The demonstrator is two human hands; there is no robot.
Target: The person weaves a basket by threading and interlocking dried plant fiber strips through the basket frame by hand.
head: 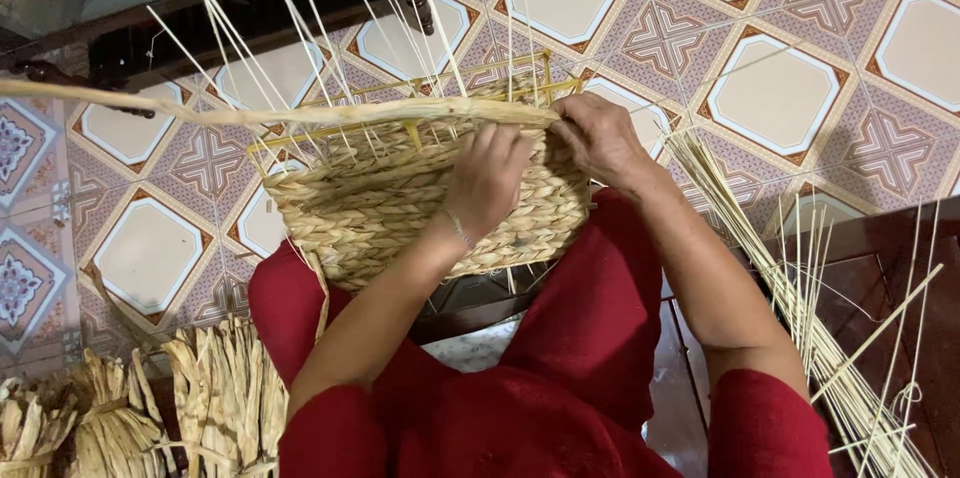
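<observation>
Red cloth covers the person's lap (560, 378) at the bottom of the view, and both forearms reach up and away from it toward a half-woven basket (400, 208) propped against the knees. To the left on the floor lie bundles of dried fibre (150, 418), tied in sheaves; to the right a sheaf of thin pale reeds (800, 318) fans out diagonally over a dark wooden edge. The basket sits between the knees and the tiled floor (780, 88), its long axis running left to right across the view, slightly raised on the right, with its open rim facing away from the person. Its finished wall is plaited from thick tan strands, and above it a yellow frame (440, 88) and many thin upright stakes (300, 28) stick out toward the top of the picture. The left hand (487, 178) lies palm-down over the woven wall, fingers curled and pressed onto the top row of the weave. The right hand (598, 138) is closed in a pinch at the rim, gripping the end of a long flat strand (250, 116) that stretches level along the rim and off past the left edge. Both wrists are bent slightly inward, knuckles nearly meeting. Beyond, dark furniture (150, 18) borders the patterned tiles.
</observation>
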